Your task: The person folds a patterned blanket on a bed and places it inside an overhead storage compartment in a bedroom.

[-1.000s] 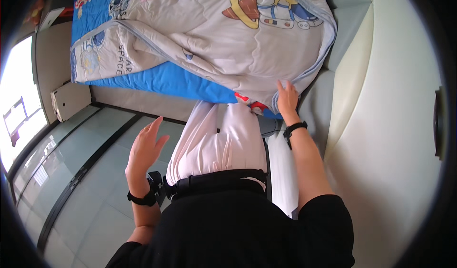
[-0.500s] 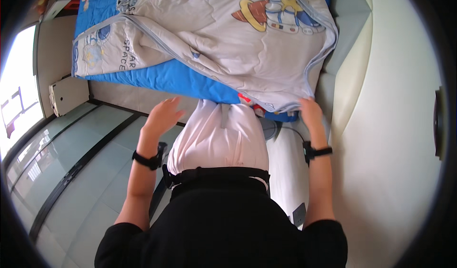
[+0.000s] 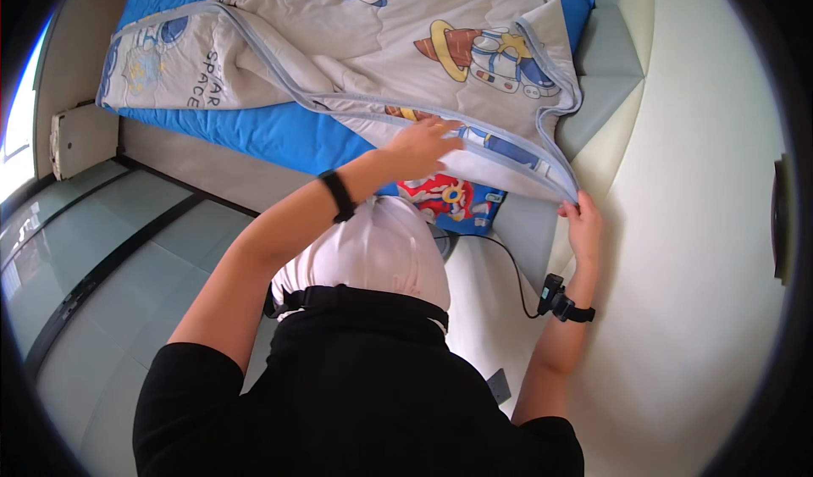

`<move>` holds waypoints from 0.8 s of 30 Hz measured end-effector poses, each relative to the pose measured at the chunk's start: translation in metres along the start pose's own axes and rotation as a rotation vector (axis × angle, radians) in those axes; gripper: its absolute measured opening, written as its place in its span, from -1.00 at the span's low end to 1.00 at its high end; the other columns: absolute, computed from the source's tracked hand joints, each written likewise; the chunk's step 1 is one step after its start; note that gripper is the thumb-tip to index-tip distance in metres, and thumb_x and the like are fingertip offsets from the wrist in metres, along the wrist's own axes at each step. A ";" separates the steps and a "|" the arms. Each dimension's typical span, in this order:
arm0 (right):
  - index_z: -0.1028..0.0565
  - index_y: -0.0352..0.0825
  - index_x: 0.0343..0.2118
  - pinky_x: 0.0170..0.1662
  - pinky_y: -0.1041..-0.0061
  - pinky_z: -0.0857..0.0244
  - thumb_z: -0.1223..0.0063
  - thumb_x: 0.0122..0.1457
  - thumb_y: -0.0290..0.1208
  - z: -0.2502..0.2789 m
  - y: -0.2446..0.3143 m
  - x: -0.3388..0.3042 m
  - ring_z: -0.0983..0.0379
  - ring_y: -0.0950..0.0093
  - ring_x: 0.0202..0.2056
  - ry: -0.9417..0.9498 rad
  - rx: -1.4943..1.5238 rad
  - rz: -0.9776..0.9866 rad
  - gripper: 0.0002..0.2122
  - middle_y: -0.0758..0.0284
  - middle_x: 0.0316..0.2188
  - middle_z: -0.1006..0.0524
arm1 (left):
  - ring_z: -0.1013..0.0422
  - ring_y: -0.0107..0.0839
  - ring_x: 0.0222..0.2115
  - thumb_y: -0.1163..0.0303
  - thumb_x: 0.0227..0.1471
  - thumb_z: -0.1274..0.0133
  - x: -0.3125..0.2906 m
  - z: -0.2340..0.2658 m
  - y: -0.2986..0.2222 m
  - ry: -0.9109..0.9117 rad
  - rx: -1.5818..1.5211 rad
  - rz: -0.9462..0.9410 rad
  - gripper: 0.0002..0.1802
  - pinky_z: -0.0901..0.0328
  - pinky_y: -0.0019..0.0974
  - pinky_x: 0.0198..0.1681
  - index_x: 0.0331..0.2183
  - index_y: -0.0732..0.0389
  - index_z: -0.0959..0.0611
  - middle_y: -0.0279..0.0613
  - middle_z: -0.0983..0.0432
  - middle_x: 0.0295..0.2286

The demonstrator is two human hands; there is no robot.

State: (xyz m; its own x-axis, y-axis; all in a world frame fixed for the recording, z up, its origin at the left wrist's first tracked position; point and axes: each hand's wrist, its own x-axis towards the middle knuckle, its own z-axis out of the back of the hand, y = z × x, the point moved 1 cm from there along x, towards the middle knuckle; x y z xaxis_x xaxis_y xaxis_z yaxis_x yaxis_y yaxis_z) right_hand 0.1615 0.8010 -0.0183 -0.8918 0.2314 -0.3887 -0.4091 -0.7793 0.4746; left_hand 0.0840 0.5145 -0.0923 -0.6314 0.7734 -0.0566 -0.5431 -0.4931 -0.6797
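Observation:
A pale quilt [image 3: 373, 53] printed with astronauts and rockets lies rumpled over the blue bedding [image 3: 246, 138]. Its grey-blue edging runs across to the right. My right hand [image 3: 583, 220] pinches a corner of this edging, pulled out taut near the wall. My left hand [image 3: 421, 148] reaches across my body above the quilt's near edge, its fingers spread; it may brush the cloth but grips none of it. Below the lifted edge, a blue piece of bedding [image 3: 474, 210] with a red cartoon print shows between my left hand and the headboard.
A grey and cream padded headboard [image 3: 605, 62] borders the bed on the right, beside a pale wall [image 3: 694, 223]. A black cable [image 3: 508, 261] hangs near my right wrist. Glossy floor tiles [image 3: 127, 265] with dark strips lie left; a white box-like piece [image 3: 83, 142] stands beyond.
My left hand has swung rightward and forward over the quilt. My right hand has drawn the quilt's corner right and slightly nearer, stretching the edge and uncovering more of the red-printed blue bedding.

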 end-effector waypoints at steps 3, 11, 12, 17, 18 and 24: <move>-0.30 -0.44 -0.40 -0.53 0.61 -0.20 0.10 -0.09 -0.56 -0.003 0.004 -0.001 -0.37 0.53 -0.59 0.022 0.008 0.023 -0.85 0.25 -0.60 -0.35 | -0.07 -0.18 -0.11 0.41 -0.37 -0.07 0.047 -0.005 -0.031 0.137 -0.115 -0.058 -0.52 -0.07 -0.22 -0.11 -0.26 0.12 -0.36 -0.12 -0.09 -0.11; -0.36 -0.42 -0.44 -0.58 0.69 -0.18 0.15 -0.03 -0.53 -0.013 0.010 -0.013 -0.29 0.61 -0.65 0.011 0.301 0.119 -0.90 0.33 -0.54 -0.34 | -0.01 -0.20 -0.08 0.37 -0.49 -0.12 0.081 -0.044 -0.077 -0.052 -0.205 -0.286 -0.74 0.02 -0.15 -0.07 -0.53 0.09 -0.52 -0.19 -0.12 -0.12; -0.36 -0.42 -0.44 -0.57 0.69 -0.19 0.17 -0.03 -0.55 -0.015 0.008 -0.013 -0.29 0.60 -0.64 0.031 0.315 0.108 -0.91 0.33 -0.54 -0.34 | -0.09 -0.20 -0.13 0.38 -0.48 -0.11 0.080 -0.045 -0.078 -0.097 -0.184 -0.325 -0.76 -0.04 -0.18 -0.13 -0.54 0.12 -0.51 -0.17 -0.19 -0.18; -0.35 -0.43 -0.46 -0.57 0.68 -0.21 0.20 -0.03 -0.60 -0.018 -0.011 -0.019 -0.30 0.59 -0.63 0.040 0.387 0.091 -0.92 0.33 -0.53 -0.34 | -0.27 -0.18 -0.38 0.43 -0.43 -0.07 0.082 -0.046 -0.073 0.076 -0.266 -0.241 -0.82 -0.16 -0.24 -0.35 -0.61 0.23 -0.45 -0.13 -0.36 -0.46; -0.35 -0.43 -0.46 -0.56 0.65 -0.21 0.17 -0.05 -0.59 -0.021 -0.015 -0.019 -0.31 0.56 -0.60 0.023 0.389 0.138 -0.92 0.32 -0.53 -0.34 | -0.27 -0.16 -0.45 0.44 -0.42 -0.06 0.081 -0.046 -0.073 0.051 -0.317 -0.214 -0.83 -0.16 -0.23 -0.40 -0.62 0.25 -0.43 -0.12 -0.34 -0.54; -0.37 -0.35 -0.48 -0.26 0.46 -0.08 0.01 -0.21 -0.54 -0.015 0.019 -0.024 -0.25 0.38 -0.29 -0.077 0.056 0.292 -0.84 0.30 -0.40 -0.37 | -0.28 -0.13 -0.50 0.41 -0.37 -0.02 0.082 -0.035 -0.084 0.061 -0.334 -0.139 -0.84 -0.15 -0.22 -0.44 -0.62 0.26 -0.43 -0.09 -0.33 -0.62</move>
State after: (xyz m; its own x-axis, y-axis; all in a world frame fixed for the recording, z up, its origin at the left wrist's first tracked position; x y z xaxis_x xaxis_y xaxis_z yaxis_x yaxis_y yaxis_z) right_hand 0.1781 0.7717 -0.0120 -0.9843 0.0474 -0.1699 -0.1416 -0.7865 0.6011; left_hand 0.0972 0.6331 -0.0661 -0.5247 0.8511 0.0164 -0.4041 -0.2321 -0.8848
